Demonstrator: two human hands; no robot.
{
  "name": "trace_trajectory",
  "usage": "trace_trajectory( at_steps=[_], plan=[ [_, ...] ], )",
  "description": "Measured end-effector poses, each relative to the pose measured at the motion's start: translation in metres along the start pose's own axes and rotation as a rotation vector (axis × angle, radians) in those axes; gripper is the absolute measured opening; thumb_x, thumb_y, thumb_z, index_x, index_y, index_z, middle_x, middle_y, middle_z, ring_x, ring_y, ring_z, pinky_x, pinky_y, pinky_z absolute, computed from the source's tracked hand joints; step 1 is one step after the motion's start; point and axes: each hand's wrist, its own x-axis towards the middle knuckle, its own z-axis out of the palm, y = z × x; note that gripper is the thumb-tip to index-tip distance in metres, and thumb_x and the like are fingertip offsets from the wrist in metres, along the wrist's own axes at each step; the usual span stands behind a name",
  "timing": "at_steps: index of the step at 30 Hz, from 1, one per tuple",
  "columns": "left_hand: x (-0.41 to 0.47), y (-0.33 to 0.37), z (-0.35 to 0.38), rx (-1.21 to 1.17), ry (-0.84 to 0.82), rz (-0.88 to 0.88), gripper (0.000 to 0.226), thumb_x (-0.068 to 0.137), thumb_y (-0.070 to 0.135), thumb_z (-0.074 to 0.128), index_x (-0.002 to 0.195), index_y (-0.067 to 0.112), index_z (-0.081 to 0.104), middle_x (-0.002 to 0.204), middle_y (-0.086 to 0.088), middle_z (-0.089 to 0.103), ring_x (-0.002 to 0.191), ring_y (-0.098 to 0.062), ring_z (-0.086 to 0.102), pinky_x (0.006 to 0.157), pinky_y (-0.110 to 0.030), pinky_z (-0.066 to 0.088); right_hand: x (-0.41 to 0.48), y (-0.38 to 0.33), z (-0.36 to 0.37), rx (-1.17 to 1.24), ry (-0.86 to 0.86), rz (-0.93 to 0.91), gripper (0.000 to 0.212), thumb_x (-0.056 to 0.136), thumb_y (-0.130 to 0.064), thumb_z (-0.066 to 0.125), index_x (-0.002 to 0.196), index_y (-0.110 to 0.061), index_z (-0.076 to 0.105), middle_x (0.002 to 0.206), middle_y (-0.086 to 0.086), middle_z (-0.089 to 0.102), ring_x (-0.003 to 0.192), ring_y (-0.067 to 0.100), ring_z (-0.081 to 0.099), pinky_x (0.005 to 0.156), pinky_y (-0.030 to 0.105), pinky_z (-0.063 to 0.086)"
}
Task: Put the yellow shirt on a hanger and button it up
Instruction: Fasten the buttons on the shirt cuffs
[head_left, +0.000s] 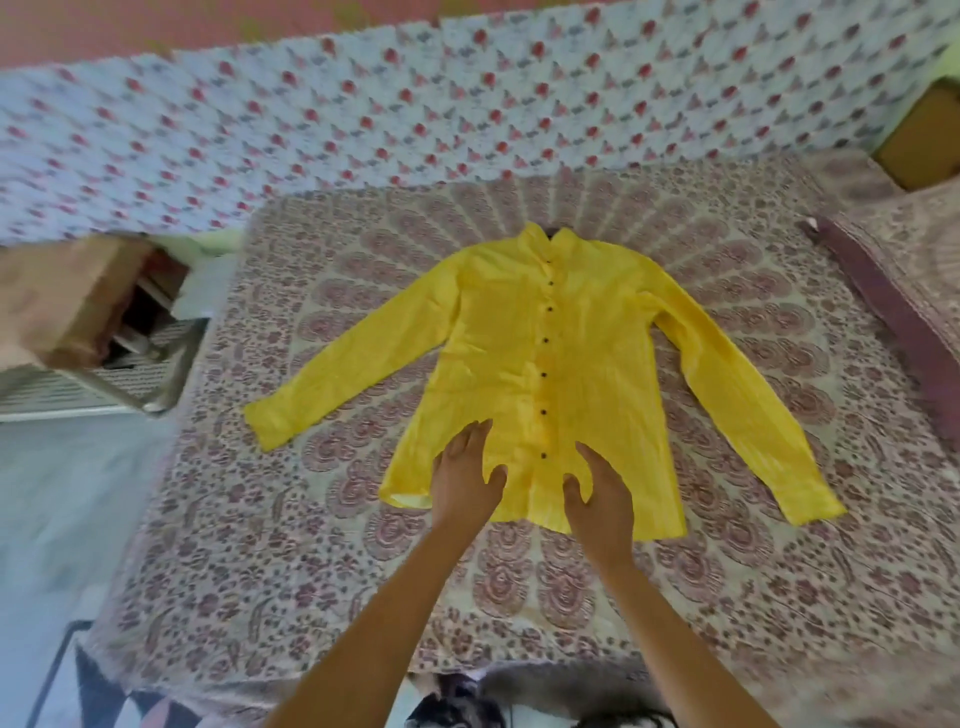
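Over at 9 o'clock in your view there's a brown cardboard box (67, 301) with a metal frame (156, 379) just beside it, right off the edge of the bed (249, 545). The bed has a paisley print sheet on it. Behind it, a floral cloth (363, 104) runs across from 10 to 2 o'clock.

The yellow shirt (498, 332) lies flat and front up, pretty much dead centre on the bed. Its collar points to 12 o'clock and the hem is towards you at 6. Both sleeves are spread out, one ending around the shirt's 8 o'clock and the other around 4. A row of dark buttons (544, 374) runs down the middle, and the front looks closed all the way. A small dark bit (558, 227) pokes out at the collar. It might be a hanger hook, but it's too blurry to call.

Your left hand (465, 480) lies flat on the lower shirt just left of the button line, with the fingers (472, 441) straight and pressed together and the thumb stuck out sideways. Your right hand (600, 504) is flat on the hem just right of that line. Same deal there: fingers together, thumb apart, nothing gripped.

At 3 o'clock there's patterned bedding (893, 291) with a maroon edge, and at 2 o'clock a second box (919, 140).
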Motion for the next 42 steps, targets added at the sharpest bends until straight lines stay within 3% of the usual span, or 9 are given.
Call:
trace_trajectory(
  at_steps=[7,14,18,22,29,32,37,42],
  plan=[
    [0.015,-0.109,-0.076,-0.005,0.02,-0.129,0.053,0.089,0.028,0.054,0.139,0.021,0.036,0.145,0.001,0.038,0.133,-0.023,0.038,0.104,-0.044,0.037,-0.003,-0.095,0.101,0.017,-0.072,-0.066,0.046,0.091,-0.015,0.054,0.135,-0.009,0.044,0.136,0.011,0.051,0.126,0.026,0.048,0.099,0.04,0.042],
    [0.041,-0.178,-0.104,0.008,0.025,-0.235,0.048,0.089,0.023,0.054,0.136,0.019,0.043,0.146,-0.001,0.039,0.135,-0.022,0.036,0.108,-0.04,0.034,0.02,-0.132,0.167,0.013,-0.188,-0.14,0.045,0.092,-0.018,0.052,0.135,-0.01,0.043,0.137,0.009,0.05,0.127,0.025,0.046,0.102,0.04,0.041],
    [0.058,-0.212,-0.109,0.042,0.047,-0.295,0.044,0.088,0.02,0.055,0.132,0.02,0.048,0.143,0.001,0.043,0.134,-0.019,0.037,0.109,-0.038,0.032,0.038,-0.141,0.205,0.037,-0.284,-0.171,0.049,0.088,-0.027,0.045,0.132,-0.006,0.046,0.134,0.012,0.053,0.125,0.027,0.049,0.101,0.04,0.042],
    [0.079,-0.242,-0.102,0.06,0.038,-0.377,0.041,0.088,0.022,0.057,0.129,0.024,0.052,0.143,0.003,0.043,0.134,-0.016,0.037,0.11,-0.04,0.031,0.055,-0.139,0.238,0.015,-0.377,-0.186,0.044,0.089,-0.018,0.049,0.131,-0.004,0.047,0.132,0.014,0.054,0.124,0.029,0.049,0.102,0.041,0.041],
    [0.122,-0.298,-0.089,0.069,-0.027,-0.466,0.044,0.087,0.022,0.059,0.131,0.022,0.049,0.147,-0.001,0.038,0.136,-0.019,0.033,0.113,-0.042,0.027,0.078,-0.131,0.289,-0.024,-0.485,-0.161,0.042,0.09,-0.017,0.049,0.131,-0.009,0.048,0.134,0.007,0.053,0.126,0.022,0.047,0.101,0.027,0.035],
    [0.139,-0.329,-0.081,0.069,-0.044,-0.491,0.045,0.086,0.021,0.061,0.129,0.021,0.05,0.145,0.0,0.041,0.134,-0.02,0.037,0.11,-0.043,0.034,0.081,-0.128,0.314,-0.028,-0.519,-0.153,0.048,0.085,-0.026,0.043,0.13,-0.012,0.049,0.133,0.006,0.055,0.124,0.02,0.049,0.101,0.031,0.04],
    [0.156,-0.369,-0.072,0.095,-0.081,-0.498,0.05,0.084,0.016,0.062,0.132,0.021,0.047,0.143,0.0,0.043,0.129,-0.022,0.042,0.099,-0.045,0.045,0.082,-0.123,0.348,-0.027,-0.487,-0.12,0.042,0.09,-0.012,0.052,0.131,-0.009,0.048,0.134,0.007,0.053,0.126,0.021,0.047,0.104,0.029,0.036],
    [0.173,-0.415,-0.061,0.152,-0.114,-0.465,0.061,0.085,0.014,0.06,0.139,0.025,0.035,0.151,-0.001,0.029,0.136,-0.025,0.033,0.101,-0.046,0.044,0.08,-0.125,0.382,-0.017,-0.511,-0.067,0.042,0.091,-0.014,0.051,0.133,-0.01,0.046,0.137,0.006,0.051,0.129,0.018,0.044,0.109,0.031,0.034]
  ],
)
